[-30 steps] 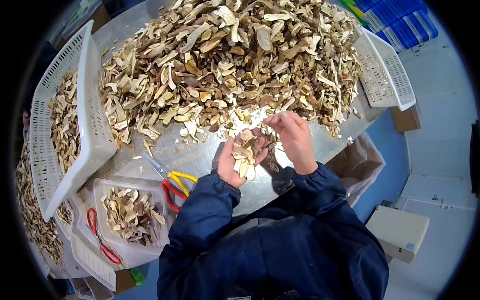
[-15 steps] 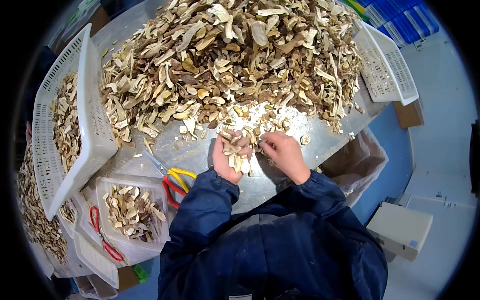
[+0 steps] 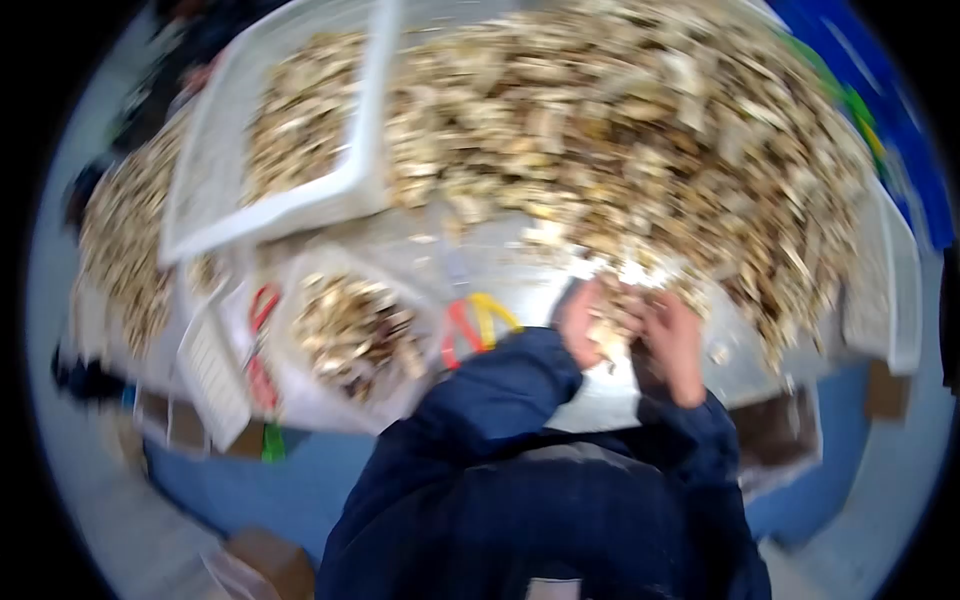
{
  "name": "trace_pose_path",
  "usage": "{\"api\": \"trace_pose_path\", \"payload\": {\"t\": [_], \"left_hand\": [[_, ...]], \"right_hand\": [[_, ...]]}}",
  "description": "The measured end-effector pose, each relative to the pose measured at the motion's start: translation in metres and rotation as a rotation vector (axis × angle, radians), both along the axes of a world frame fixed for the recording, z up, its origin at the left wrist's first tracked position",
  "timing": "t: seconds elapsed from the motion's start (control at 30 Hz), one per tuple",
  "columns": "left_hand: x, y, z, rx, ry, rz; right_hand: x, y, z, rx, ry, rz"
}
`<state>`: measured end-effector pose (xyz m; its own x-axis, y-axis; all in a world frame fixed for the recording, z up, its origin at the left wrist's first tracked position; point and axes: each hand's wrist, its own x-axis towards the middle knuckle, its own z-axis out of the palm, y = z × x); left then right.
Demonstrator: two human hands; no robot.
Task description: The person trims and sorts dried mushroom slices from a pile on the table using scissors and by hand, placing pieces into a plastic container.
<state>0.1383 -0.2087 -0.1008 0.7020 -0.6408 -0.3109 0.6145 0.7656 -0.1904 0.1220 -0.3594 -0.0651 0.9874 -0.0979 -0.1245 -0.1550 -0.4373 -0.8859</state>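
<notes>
Dried mushroom slices (image 3: 611, 335) lie in my left hand (image 3: 577, 322), whose fingers curl round them above the metal table's front edge. Close beside it on the right, my right hand (image 3: 678, 345) is bent inward with its fingers drawn together; what they pinch, if anything, is lost in the blur. Behind both hands rises a large heap of dried mushroom slices (image 3: 640, 130). Left of my left sleeve lie scissors with red and yellow handles (image 3: 485, 322). A clear tub (image 3: 425, 290) with more slices stands further left.
A tilted white basket (image 3: 270, 225) holds slices at the left; red-handled scissors (image 3: 262, 310) lie below it. Another white basket (image 3: 903, 300) stands at the right edge. A lined bin (image 3: 785, 440) sits below the table. Blue crates (image 3: 905, 120) are at the upper right.
The whole view has swung toward the left and blurred, so the table's contents appear shifted right. My hands stay close together, with slices still in my left hand.
</notes>
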Motion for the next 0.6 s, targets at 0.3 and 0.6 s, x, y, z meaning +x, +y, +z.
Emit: {"api": "trace_pose_path", "payload": {"t": [0.3, 0.6], "left_hand": [[-0.014, -0.023, 0.023, -0.001, 0.071, 0.083], [-0.072, 0.128, 0.079, 0.616, -0.252, 0.671]], "right_hand": [[-0.01, -0.003, 0.08, 0.357, 0.043, 0.124], [-0.012, -0.033, 0.075, 0.358, -0.102, -0.024]]}}
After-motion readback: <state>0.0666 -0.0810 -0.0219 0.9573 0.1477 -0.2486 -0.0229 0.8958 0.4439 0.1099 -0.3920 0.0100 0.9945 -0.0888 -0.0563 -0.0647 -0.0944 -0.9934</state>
